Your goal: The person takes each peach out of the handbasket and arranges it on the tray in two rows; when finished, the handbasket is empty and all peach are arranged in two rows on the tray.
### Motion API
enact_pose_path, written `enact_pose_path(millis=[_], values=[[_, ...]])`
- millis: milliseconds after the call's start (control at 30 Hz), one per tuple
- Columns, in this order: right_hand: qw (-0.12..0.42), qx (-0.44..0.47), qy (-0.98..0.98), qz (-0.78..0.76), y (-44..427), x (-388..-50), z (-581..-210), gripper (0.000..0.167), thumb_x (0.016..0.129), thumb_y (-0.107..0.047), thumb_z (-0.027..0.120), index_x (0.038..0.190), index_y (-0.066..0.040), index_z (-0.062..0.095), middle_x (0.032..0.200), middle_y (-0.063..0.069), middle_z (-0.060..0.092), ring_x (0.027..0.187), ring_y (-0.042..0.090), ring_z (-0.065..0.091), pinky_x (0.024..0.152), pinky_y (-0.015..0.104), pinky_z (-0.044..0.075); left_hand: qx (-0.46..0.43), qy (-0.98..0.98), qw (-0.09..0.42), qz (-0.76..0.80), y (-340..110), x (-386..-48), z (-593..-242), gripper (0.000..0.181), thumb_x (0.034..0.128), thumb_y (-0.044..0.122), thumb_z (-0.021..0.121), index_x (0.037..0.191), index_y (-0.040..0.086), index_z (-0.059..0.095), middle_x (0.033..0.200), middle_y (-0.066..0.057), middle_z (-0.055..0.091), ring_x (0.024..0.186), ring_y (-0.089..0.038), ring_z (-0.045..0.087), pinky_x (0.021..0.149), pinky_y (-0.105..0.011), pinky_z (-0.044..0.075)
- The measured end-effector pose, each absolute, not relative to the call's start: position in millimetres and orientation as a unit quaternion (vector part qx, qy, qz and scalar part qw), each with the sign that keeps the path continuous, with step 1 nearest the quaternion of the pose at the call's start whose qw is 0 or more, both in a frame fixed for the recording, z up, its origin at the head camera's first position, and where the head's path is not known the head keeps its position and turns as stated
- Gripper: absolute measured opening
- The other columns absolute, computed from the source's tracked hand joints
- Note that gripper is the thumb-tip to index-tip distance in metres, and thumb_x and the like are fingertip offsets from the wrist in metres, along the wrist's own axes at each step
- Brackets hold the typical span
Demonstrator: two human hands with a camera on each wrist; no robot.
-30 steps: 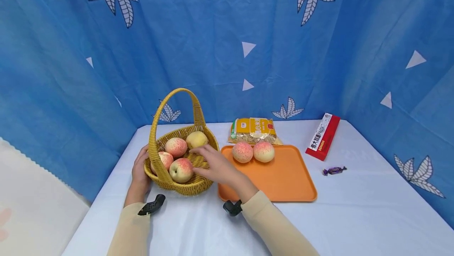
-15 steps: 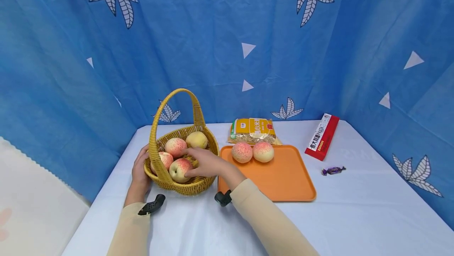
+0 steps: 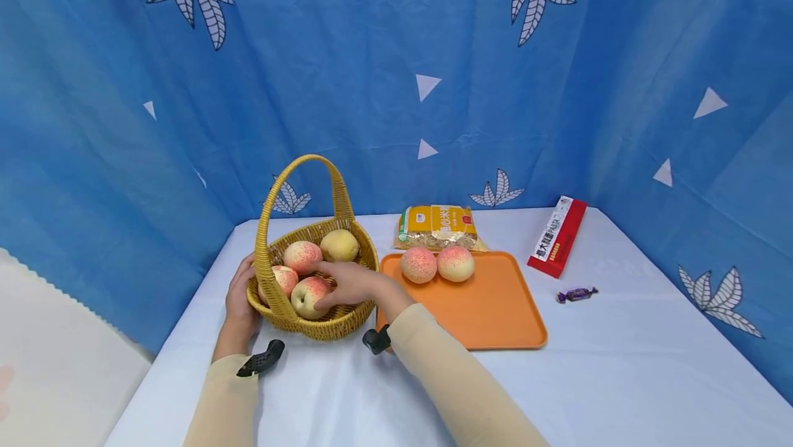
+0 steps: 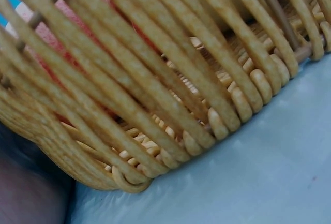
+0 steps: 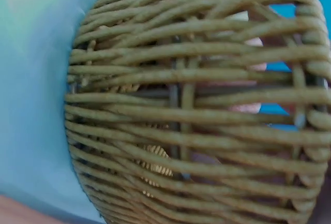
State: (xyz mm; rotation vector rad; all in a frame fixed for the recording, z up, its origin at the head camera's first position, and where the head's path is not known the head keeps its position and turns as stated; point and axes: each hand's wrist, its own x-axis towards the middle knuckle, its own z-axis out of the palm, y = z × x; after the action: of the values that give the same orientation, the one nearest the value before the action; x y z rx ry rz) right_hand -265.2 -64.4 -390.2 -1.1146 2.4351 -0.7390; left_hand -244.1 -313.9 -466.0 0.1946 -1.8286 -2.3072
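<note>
A yellow woven basket (image 3: pixel 337 326) with a tall handle stands on the left of the table, several peaches inside. My left hand (image 3: pixel 239 302) holds its left side, the fingertips at the rim by the handle; the thumb is hidden. Inside the basket, my right hand (image 3: pixel 352 283) grips the front peach (image 3: pixel 308 299), thumb at its near right side and fingers behind it. Close by lie a pink peach (image 3: pixel 303 256), a yellowish peach (image 3: pixel 339 246) and another peach (image 3: pixel 285 278) partly behind the handle. Both wrist views show mostly the basket's wall (image 4: pixel 155 79).
Right of the basket lies an orange tray (image 3: pixel 489 323) bearing two peaches (image 3: pixel 418 266) at its back left. Behind it sits a yellow-labelled food bag (image 3: pixel 436 226). Farther right are a red pasta box (image 3: pixel 559 237) and a purple wrapped candy (image 3: pixel 577 294). Blue curtains surround the table.
My right hand has moved left and down into the basket and closed around the front peach. The left hand stays at the basket's side. The head view has shifted slightly.
</note>
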Motion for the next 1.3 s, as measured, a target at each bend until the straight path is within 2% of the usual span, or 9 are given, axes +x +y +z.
enact_pose_path(millis=[233,600,933,1167,1300], values=[[0.156,-0.395,0.874,-0.235,-72.4,-260.4,-394.3,0.064,0.091,-0.034,0.073,0.148,-0.023,0.046,0.142,-0.001,0.058,0.128,0.016,0.057,0.106,0.030,0.046,0.077,-0.617,0.099,-0.777,-315.9,-241.8,-466.8,0.040,0.1070,0.022,0.030,0.143,0.024,0.047,0.135,0.014,0.048,0.122,-0.003,0.045,0.097,-0.014,0.040],[0.138,-0.387,0.880,-0.237,-70.7,-260.6,-396.6,0.057,0.090,-0.033,0.075,0.141,-0.024,0.051,0.130,-0.003,0.063,0.112,0.010,0.060,0.094,0.024,0.049,0.068,-0.619,0.100,-0.776,-315.3,-243.2,-467.6,0.041,0.1072,0.021,0.028,0.144,0.025,0.046,0.134,0.015,0.048,0.123,-0.003,0.045,0.097,-0.014,0.041],[0.123,-0.397,0.877,-0.241,-66.6,-259.0,-399.8,0.055,0.089,-0.031,0.076,0.138,-0.026,0.052,0.131,-0.002,0.063,0.112,0.010,0.062,0.092,0.023,0.051,0.062,-0.626,0.100,-0.771,-312.0,-243.6,-468.5,0.041,0.1078,0.024,0.029,0.145,0.023,0.046,0.138,0.012,0.047,0.131,-0.009,0.042,0.098,-0.012,0.043],[0.115,-0.412,0.847,-0.315,-58.3,-255.9,-399.0,0.056,0.087,-0.029,0.077,0.138,-0.027,0.053,0.133,-0.001,0.062,0.105,0.009,0.063,0.086,0.019,0.050,0.066,-0.630,0.108,-0.767,-311.2,-244.7,-468.9,0.040,0.1066,0.021,0.028,0.141,0.025,0.048,0.133,0.016,0.049,0.125,-0.003,0.045,0.098,-0.012,0.039],[0.095,-0.419,0.835,-0.343,-55.8,-253.9,-399.9,0.057,0.087,-0.034,0.077,0.138,-0.027,0.053,0.131,-0.002,0.063,0.106,0.007,0.063,0.088,0.020,0.052,0.069,-0.633,0.110,-0.763,-311.5,-246.0,-469.2,0.039,0.1064,0.022,0.029,0.141,0.024,0.048,0.132,0.015,0.049,0.124,-0.001,0.045,0.099,-0.013,0.038]])
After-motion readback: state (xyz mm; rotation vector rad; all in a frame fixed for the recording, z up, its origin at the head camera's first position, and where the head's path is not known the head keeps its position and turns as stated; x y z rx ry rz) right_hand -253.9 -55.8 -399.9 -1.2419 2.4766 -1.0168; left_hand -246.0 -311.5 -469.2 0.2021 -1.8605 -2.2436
